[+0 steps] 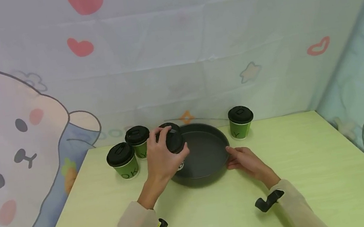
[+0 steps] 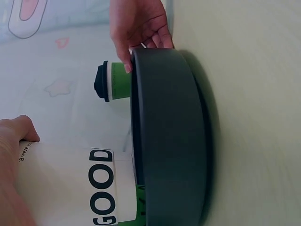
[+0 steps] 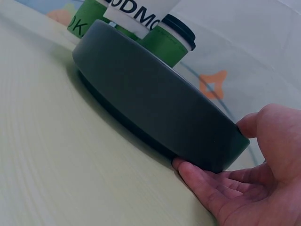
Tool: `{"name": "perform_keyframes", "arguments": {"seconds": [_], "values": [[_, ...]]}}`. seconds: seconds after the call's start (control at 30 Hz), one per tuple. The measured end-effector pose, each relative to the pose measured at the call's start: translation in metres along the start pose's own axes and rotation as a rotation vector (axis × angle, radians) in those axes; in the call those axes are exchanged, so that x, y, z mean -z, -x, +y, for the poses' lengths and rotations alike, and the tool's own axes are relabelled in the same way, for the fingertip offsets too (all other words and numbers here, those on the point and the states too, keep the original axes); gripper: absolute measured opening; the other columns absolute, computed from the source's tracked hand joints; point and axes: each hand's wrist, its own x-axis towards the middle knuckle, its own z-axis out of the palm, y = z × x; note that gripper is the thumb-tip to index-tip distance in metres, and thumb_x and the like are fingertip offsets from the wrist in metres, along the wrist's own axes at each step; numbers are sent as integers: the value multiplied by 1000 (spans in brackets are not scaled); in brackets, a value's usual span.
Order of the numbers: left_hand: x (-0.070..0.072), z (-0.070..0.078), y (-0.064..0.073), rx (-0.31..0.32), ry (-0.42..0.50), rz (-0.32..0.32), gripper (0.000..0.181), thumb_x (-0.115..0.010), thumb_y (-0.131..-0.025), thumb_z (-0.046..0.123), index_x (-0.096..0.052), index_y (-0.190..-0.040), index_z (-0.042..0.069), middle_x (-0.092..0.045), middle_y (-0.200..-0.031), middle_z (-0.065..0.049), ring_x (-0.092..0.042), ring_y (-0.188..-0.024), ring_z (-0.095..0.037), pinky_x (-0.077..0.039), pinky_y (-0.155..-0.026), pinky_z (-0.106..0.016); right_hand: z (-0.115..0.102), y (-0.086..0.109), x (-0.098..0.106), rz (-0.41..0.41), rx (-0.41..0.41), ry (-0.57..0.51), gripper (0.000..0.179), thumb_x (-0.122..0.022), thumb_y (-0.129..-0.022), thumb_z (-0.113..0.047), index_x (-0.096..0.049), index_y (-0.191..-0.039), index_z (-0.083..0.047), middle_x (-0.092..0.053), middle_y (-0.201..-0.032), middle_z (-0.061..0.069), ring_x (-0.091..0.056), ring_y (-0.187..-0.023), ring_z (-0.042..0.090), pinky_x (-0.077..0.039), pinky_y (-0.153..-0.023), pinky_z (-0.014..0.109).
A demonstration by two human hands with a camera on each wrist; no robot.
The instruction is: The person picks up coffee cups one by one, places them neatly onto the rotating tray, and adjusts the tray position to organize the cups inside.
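Observation:
My left hand (image 1: 162,158) grips a white paper cup (image 2: 61,183) with a black lid (image 1: 174,142), holding it above the left side of a round dark grey pan (image 1: 204,149). Large black letters reading "GOOD" show on the cup in the left wrist view. At the pan's right side, my right hand (image 1: 248,161) holds the rim, with the thumb (image 3: 248,126) on the upper edge and fingers (image 3: 202,181) under the bottom edge. The cup's lower end hides part of the pan's inside from the left wrist camera.
Two green lidded cups, a front one (image 1: 127,163) and a rear one (image 1: 138,140), stand left of the pan. Another black-lidded cup (image 1: 167,125) is partly hidden behind the held one. A green cup (image 1: 240,123) stands at the back right, near the printed cloth backdrop (image 1: 174,53).

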Motion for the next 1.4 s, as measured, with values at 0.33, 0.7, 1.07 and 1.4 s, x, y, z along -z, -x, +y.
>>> {"name": "perform_keyframes", "arguments": {"seconds": [0.33, 0.7, 1.07, 1.4], "values": [[-17, -10, 11, 18, -51, -60, 61, -83, -82, 33, -64, -133, 7, -52, -131, -17, -54, -111, -42, -56, -78, -54, -1, 1, -4, 9, 2, -4, 58, -53, -111, -32, -44, -136, 20, -63, -93, 11, -68, -81, 16, -60, -81, 29], [-28, -21, 20, 7, -134, -75, 62, -83, -82, 38, -63, -133, 9, -52, -132, -17, -53, -105, -40, -55, -72, -52, -4, 0, -4, 7, 8, 2, 59, -53, -111, -32, -43, -136, 20, -63, -93, 12, -68, -81, 16, -60, -81, 30], [-28, -17, 24, 20, -179, -128, 63, -80, -85, 44, -61, -135, 12, -51, -137, -14, -51, -103, -38, -53, -64, -49, -2, 1, -2, -1, 18, 20, 58, -51, -111, -31, -45, -135, 22, -65, -95, 12, -69, -84, 16, -59, -83, 30], [-29, -14, 24, 56, -199, -181, 64, -79, -88, 47, -60, -137, 11, -49, -138, -15, -52, -102, -38, -54, -66, -48, -1, 1, -1, 8, 12, 25, 58, -51, -111, -31, -45, -135, 22, -65, -95, 12, -68, -83, 16, -59, -84, 31]]}}
